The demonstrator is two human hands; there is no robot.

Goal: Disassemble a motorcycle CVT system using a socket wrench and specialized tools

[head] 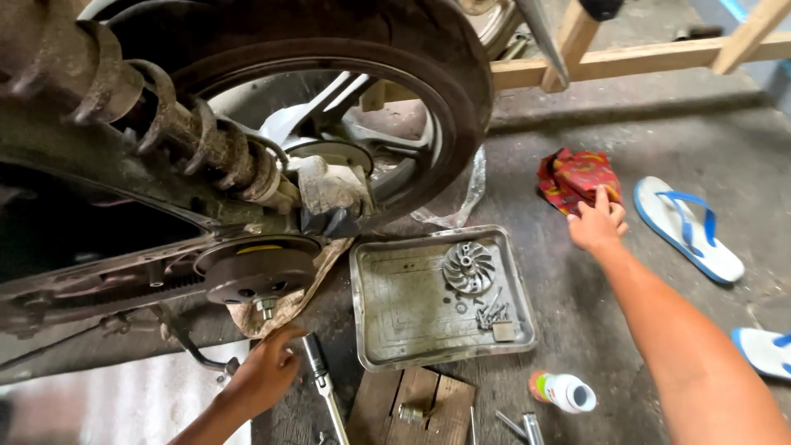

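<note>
Left hand low, near body, palm down on floor under clutch; fingers loosely spread, gripping nothing, touching brown paper. Ratchet just right of it, untouched. Right arm stretched far forward; right hand fingertips pressed on red rag, not closed around it. Between hands: metal tray holding finned pulley, bolts. White bottle beneath right forearm. Sandal right of rag. Wheel, spring above left hand.
</note>
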